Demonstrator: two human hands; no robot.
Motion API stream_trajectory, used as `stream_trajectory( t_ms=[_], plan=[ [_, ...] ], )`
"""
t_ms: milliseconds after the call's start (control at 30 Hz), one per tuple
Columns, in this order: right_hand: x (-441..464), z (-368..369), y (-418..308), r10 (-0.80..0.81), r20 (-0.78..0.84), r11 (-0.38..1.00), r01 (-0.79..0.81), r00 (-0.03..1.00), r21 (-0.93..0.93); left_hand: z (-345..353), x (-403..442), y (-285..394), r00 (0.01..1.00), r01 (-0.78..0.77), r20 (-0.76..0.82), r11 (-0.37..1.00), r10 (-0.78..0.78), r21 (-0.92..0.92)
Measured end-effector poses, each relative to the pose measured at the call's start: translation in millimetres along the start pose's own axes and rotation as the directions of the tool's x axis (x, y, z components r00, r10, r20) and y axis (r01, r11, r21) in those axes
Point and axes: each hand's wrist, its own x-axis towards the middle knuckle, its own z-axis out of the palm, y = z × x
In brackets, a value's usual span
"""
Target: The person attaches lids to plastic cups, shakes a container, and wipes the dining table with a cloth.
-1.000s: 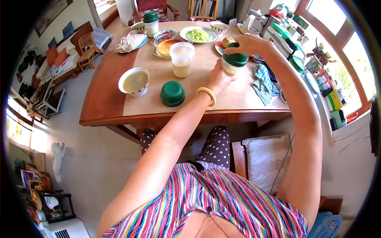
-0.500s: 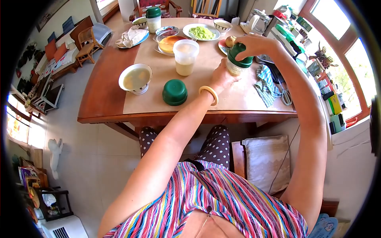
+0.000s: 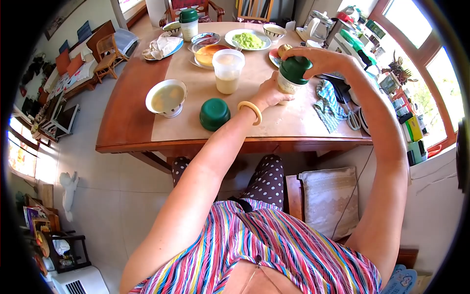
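Note:
A clear container with a green lid (image 3: pixel 294 71) stands on the right part of the table. My left hand (image 3: pixel 272 91), with a pale bangle on its wrist, is wrapped round the container's lower body. From above, my right hand (image 3: pixel 318 60) grips the green lid with its fingers curled over it. An open clear container (image 3: pixel 228 71) holding pale liquid stands left of my hands. Nearer the front edge a loose green lid (image 3: pixel 214 114) rests on the table. To its left is a footed bowl of soup (image 3: pixel 167 98).
Farther back are a plate of shredded green food (image 3: pixel 247 40), an orange round food (image 3: pixel 212 54), another green-lidded container (image 3: pixel 189 24) and a cloth on a plate (image 3: pixel 163 47). Scissors (image 3: pixel 353 119) and a checked cloth (image 3: pixel 329 107) lie at the right.
My right hand has turned round the green lid, its fingers now farther over the top. My left hand stays on the container, which looks more upright than half a second ago.

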Motion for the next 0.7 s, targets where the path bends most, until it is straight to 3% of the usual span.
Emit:
stream_trajectory(
  t_ms=[67, 167, 267, 300, 367, 467, 533, 600, 633, 700],
  plan=[
    [6, 3, 10, -0.051, 0.003, 0.999, 0.051, 0.999, 0.0, 1, -1, 1, 1.0, -0.011, -0.004, 1.0, 0.011, -0.02],
    [4, 13, 20, -0.064, -0.151, 0.994, 0.05, 0.986, -0.1, 0, -2, 1, 1.0, -0.02, -0.014, 0.999, 0.019, -0.047],
    [10, 8, 12, 0.007, -0.042, 0.994, -0.012, 0.999, -0.107, 1, -2, 2, 1.0, -0.002, -0.003, 1.0, 0.002, -0.019],
    [16, 1, -2, 0.218, 0.009, 0.973, -0.217, 0.976, -0.078, 1, -2, 2, 1.0, 0.01, 0.0, 1.0, -0.01, -0.002],
    [26, -12, -38, 0.592, 0.122, 0.805, -0.59, 0.796, -0.057, 0, -3, 5, 1.0, 0.019, 0.002, 1.0, -0.019, -0.012],
    [16, -12, -43, 0.536, 0.036, 0.844, -0.535, 0.843, -0.04, 1, -3, 4, 1.0, 0.021, -0.002, 1.0, -0.022, -0.002],
    [18, 8, 3, 0.093, -0.082, 0.965, -0.11, 0.992, -0.237, 0, -2, 4, 1.0, 0.022, -0.01, 1.0, -0.022, 0.006],
    [15, 27, 14, -0.195, -0.241, 0.931, 0.103, 0.951, -0.349, -1, -5, 5, 1.0, 0.025, -0.008, 1.0, -0.024, 0.014],
    [11, 29, -6, -0.067, -0.259, 0.973, 0.006, 0.964, -0.229, 1, -5, 2, 1.0, 0.015, -0.01, 1.0, -0.015, 0.007],
    [17, 51, -8, 0.101, -0.439, 0.959, -0.205, 0.893, -0.197, 3, -3, -2, 1.0, -0.009, -0.016, 1.0, 0.009, -0.01]
  ],
)
